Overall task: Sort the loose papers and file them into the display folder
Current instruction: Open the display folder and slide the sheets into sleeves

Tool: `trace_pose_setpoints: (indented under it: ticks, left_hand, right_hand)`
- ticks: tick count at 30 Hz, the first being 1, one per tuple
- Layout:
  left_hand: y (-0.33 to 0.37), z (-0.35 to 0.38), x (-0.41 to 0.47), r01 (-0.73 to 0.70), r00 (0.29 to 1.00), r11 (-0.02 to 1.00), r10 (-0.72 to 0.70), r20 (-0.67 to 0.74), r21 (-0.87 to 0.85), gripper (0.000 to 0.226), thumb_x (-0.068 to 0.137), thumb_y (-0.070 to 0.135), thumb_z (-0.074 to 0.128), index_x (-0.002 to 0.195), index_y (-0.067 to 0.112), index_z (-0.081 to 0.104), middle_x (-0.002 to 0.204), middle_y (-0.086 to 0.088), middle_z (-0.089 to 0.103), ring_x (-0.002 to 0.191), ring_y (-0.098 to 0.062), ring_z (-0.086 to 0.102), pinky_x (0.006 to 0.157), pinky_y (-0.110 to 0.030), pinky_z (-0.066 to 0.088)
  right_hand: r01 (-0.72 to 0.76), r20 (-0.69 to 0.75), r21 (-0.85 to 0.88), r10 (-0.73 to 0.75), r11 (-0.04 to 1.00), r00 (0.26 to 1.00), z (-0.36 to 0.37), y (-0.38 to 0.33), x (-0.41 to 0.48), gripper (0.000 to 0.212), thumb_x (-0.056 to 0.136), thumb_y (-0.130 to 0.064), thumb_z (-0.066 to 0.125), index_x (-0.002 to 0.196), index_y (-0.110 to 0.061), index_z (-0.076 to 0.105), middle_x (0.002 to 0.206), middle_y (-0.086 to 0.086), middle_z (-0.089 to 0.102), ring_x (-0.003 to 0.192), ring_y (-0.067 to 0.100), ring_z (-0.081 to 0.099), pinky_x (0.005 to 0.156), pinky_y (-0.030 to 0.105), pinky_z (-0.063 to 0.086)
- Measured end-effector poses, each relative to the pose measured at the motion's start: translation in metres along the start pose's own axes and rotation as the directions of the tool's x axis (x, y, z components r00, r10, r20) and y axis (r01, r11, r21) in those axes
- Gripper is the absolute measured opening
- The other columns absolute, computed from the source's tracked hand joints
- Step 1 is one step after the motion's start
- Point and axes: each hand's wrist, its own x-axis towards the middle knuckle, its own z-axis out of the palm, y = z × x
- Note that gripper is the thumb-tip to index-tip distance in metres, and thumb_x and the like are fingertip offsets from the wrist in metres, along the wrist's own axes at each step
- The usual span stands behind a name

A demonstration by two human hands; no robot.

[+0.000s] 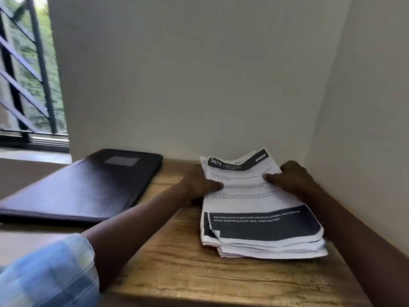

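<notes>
A pile of papers (259, 209) sits on the right side of the wooden table (177, 262), close to the wall. The left hand (200, 185) holds the pile's left edge, thumb on top. The right hand (290, 179) holds the right edge the same way. The dark folder (84, 187) lies closed on the left, apart from the pile.

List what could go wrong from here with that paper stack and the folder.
1. The stack of crumpled white printed papers has ragged, uneven edges; lifted by the left hand and right hand, lower sheets might slip out.
2. The closed dark leather-look display folder overhangs the wooden table edge; a nudge could tip it off.
</notes>
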Motion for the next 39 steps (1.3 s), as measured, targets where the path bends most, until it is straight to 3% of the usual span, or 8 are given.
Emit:
trace_pose_setpoints:
  ticks: [4, 12, 16, 22, 27, 30, 35, 39]
  left_hand:
    - [0.007, 0.025, 0.009, -0.114, 0.992, 0.824, 0.129, 0.013, 0.555, 0.059, 0.076, 0.063, 0.074, 0.119, 0.024, 0.074, 0.119, 0.003, 0.075, 0.107, -0.017, 0.069, 0.093, -0.039, 0.056]
    - [0.022, -0.011, -0.023, 0.026, 0.988, 0.654, 0.098, -0.119, 0.756, 0.067, 0.084, 0.083, 0.052, 0.123, 0.03, 0.065, 0.129, 0.004, 0.068, 0.116, -0.02, 0.063, 0.099, -0.042, 0.052]
    - [0.009, -0.095, -0.054, 0.224, 0.95, 0.584, 0.046, -0.308, 0.78, 0.071, 0.083, 0.083, 0.053, 0.132, 0.031, 0.059, 0.139, -0.001, 0.06, 0.119, -0.025, 0.058, 0.093, -0.041, 0.047]
    - [-0.036, -0.213, -0.108, 0.635, 0.762, 0.43, -0.207, -0.614, 0.642, 0.103, 0.066, 0.102, 0.043, 0.144, 0.035, 0.044, 0.151, -0.013, 0.047, 0.138, -0.037, 0.046, 0.11, -0.06, 0.034]
    - [-0.057, -0.231, -0.128, 0.644, 0.762, 0.416, -0.274, -0.587, 0.642, 0.107, 0.045, 0.114, 0.031, 0.107, 0.03, 0.055, 0.137, -0.016, 0.055, 0.128, -0.04, 0.05, 0.107, -0.063, 0.037]
    - [-0.061, -0.223, -0.131, 0.646, 0.76, 0.403, -0.256, -0.598, 0.648, 0.111, 0.046, 0.114, 0.028, 0.121, 0.036, 0.054, 0.15, -0.021, 0.045, 0.138, -0.044, 0.04, 0.11, -0.064, 0.032]
    - [-0.056, -0.2, -0.136, 0.61, 0.788, 0.395, -0.209, -0.579, 0.687, 0.114, 0.051, 0.112, 0.026, 0.135, 0.04, 0.051, 0.155, -0.018, 0.041, 0.141, -0.042, 0.037, 0.11, -0.062, 0.031]
    - [-0.04, -0.169, -0.139, 0.54, 0.841, 0.373, -0.209, -0.499, 0.754, 0.116, 0.055, 0.11, 0.021, 0.144, 0.041, 0.047, 0.151, -0.015, 0.042, 0.138, -0.037, 0.039, 0.107, -0.059, 0.034]
  right_hand:
    - [0.054, -0.002, -0.341, -0.058, 0.938, 0.998, -0.01, 0.033, -0.004, 0.06, 0.094, -0.052, 0.066, 0.136, -0.011, 0.052, 0.139, 0.014, 0.058, 0.125, 0.034, 0.055, 0.092, 0.036, 0.044]
    - [0.073, -0.129, -0.662, -0.209, 0.746, 0.969, 0.004, 0.024, -0.011, 0.065, 0.097, -0.068, 0.042, 0.135, -0.015, 0.045, 0.132, 0.011, 0.057, 0.12, 0.033, 0.057, 0.098, 0.045, 0.045]
    - [0.364, 0.041, -0.354, -0.375, 0.861, 0.926, 0.023, -0.029, -0.022, 0.057, 0.095, -0.061, 0.055, 0.133, -0.019, 0.053, 0.127, 0.01, 0.06, 0.117, 0.031, 0.058, 0.096, 0.042, 0.047]
    - [0.649, 0.305, -0.128, -0.593, 0.75, 0.746, 0.093, -0.114, -0.047, 0.049, 0.091, -0.054, 0.068, 0.128, -0.023, 0.059, 0.125, 0.001, 0.061, 0.113, 0.02, 0.06, 0.097, 0.039, 0.05]
    - [0.701, 0.402, -0.142, -0.606, 0.699, 0.686, 0.136, -0.16, -0.045, 0.054, 0.093, -0.059, 0.062, 0.134, -0.024, 0.054, 0.136, 0.0, 0.059, 0.121, 0.019, 0.056, 0.095, 0.034, 0.046]
    - [0.703, 0.445, -0.213, -0.573, 0.678, 0.688, 0.144, -0.166, -0.044, 0.058, 0.096, -0.061, 0.055, 0.14, -0.023, 0.05, 0.144, 0.001, 0.053, 0.128, 0.021, 0.052, 0.087, 0.03, 0.035]
    - [0.656, 0.472, -0.281, -0.495, 0.7, 0.73, 0.144, -0.135, -0.049, 0.064, 0.098, -0.07, 0.038, 0.143, -0.025, 0.045, 0.151, 0.006, 0.043, 0.139, 0.026, 0.04, 0.113, 0.047, 0.035]
    - [0.638, 0.461, -0.233, -0.494, 0.734, 0.737, 0.129, -0.106, -0.056, 0.061, 0.103, -0.064, 0.03, 0.149, -0.026, 0.04, 0.156, 0.002, 0.04, 0.142, 0.023, 0.039, 0.116, 0.048, 0.033]
